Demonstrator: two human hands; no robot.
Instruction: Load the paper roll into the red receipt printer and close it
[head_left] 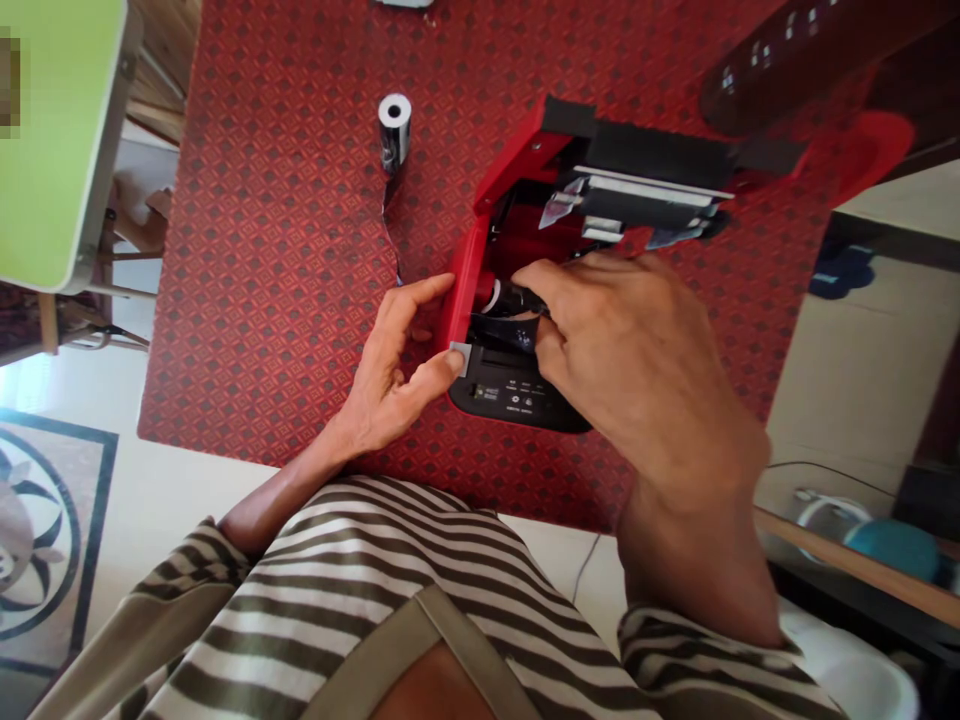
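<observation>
On the red diamond-patterned cloth [277, 300], a shiny silver roll [394, 130] stands upright, well apart from my half-open left hand [386, 375], whose thumb presses a small grey square tab [460, 358] on the open red-and-black printer [525, 170]; my curled right hand [637, 370] grips a black roller [521, 298] inside.

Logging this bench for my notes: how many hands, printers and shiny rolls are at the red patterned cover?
Hands: 2 (left hand, right hand)
Printers: 1 (open red-and-black printer)
Shiny rolls: 1 (shiny roll)
Total: 4
</observation>
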